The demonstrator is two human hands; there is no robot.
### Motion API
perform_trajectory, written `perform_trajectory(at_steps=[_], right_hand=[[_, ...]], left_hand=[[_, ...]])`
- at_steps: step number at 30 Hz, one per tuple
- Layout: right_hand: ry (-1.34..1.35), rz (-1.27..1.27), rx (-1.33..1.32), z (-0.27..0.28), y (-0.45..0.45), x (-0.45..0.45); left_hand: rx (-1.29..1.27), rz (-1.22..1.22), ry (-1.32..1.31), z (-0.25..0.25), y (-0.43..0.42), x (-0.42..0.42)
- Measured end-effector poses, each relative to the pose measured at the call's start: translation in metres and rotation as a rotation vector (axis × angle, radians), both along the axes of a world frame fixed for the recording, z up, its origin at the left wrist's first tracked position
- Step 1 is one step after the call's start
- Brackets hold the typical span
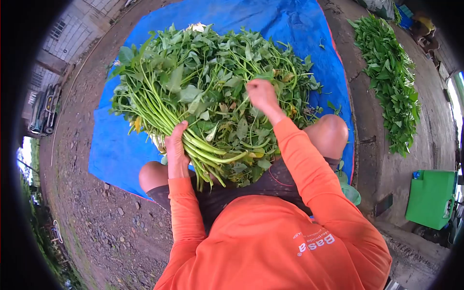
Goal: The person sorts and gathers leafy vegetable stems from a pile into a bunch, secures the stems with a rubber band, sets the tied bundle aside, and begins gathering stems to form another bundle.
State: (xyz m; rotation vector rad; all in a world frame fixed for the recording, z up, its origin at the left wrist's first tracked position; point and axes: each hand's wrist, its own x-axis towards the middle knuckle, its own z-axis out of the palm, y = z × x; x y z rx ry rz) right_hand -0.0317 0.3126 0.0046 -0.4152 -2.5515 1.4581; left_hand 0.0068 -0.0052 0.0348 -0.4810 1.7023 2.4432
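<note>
A thick bunch of long-stemmed leafy greens [166,108] is gripped in my left hand [176,145]. Its pale green cut ends point toward my lap, and its leaves fan out to the upper left. My right hand [263,95] is over the large heap of loose greens [232,58], fingers curled together. What is pinched there, if anything, I cannot make out among the stems. Both the heap and the bunch are between my bent knees, over a blue tarp [113,150]. Some leaves in the heap are yellow or brown.
A long row of leafy greens [389,82] lies on the concrete to the right. Nearer on that side are a green plastic box [430,198] and a translucent green bag [349,191] by my knee. Stony ground borders the tarp at left, with a parked vehicle [45,110] farther off.
</note>
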Motion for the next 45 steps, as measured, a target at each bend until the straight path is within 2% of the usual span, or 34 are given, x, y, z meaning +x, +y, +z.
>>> perform_trajectory(at_steps=[2, 5, 9, 13, 16, 17, 21, 25, 28, 29, 32, 36, 38, 42, 45], right_hand=[[-0.185, -0.300, 0.089, -0.039, 0.047, -0.001], [-0.419, -0.158, 0.316, -0.067, 0.057, 0.006], [-0.251, -0.207, 0.326, -0.079, 0.045, 0.009], [-0.101, -0.199, 0.283, -0.034, 0.050, 0.006], [-0.206, -0.130, 0.012, 0.005, 0.053, 0.001], [-0.297, -0.126, -0.188, 0.035, 0.044, 0.004], [-0.177, 0.012, -0.685, 0.085, 0.046, 0.020], [-0.045, 0.070, -0.802, 0.105, 0.035, 0.029], [0.125, 0.010, -0.557, 0.115, 0.007, 0.033], [0.197, -0.004, -0.394, 0.120, -0.004, 0.034], [0.456, 0.075, -0.182, 0.120, -0.041, 0.033], [0.672, 0.185, 0.432, 0.114, -0.091, 0.038], [0.591, 0.274, 0.446, 0.103, -0.124, 0.051], [0.379, 0.391, 0.409, 0.051, -0.150, 0.074], [0.392, 0.392, 0.444, 0.048, -0.150, 0.079]], left_hand=[[-0.013, 0.030, -0.006, 0.009, 0.005, -0.004], [0.016, -0.008, -0.036, 0.006, 0.015, -0.017], [0.008, -0.083, -0.032, -0.021, 0.015, -0.032], [0.068, -0.085, -0.098, -0.038, 0.009, -0.029], [0.094, -0.077, -0.134, -0.035, 0.010, -0.026], [0.136, -0.082, -0.136, -0.042, 0.007, -0.029], [0.233, -0.110, -0.115, -0.042, 0.005, -0.028], [0.315, -0.119, -0.141, -0.040, 0.005, -0.024], [0.315, -0.153, -0.134, -0.042, 0.004, -0.024], [0.327, -0.138, -0.123, -0.038, 0.005, -0.023], [0.348, -0.156, -0.118, -0.042, 0.004, -0.024], [0.391, -0.130, -0.122, -0.052, 0.006, -0.023], [0.358, -0.119, -0.122, -0.041, 0.007, -0.020], [0.419, -0.093, -0.143, -0.049, 0.009, -0.019], [0.389, -0.058, -0.098, -0.055, 0.010, -0.016]])
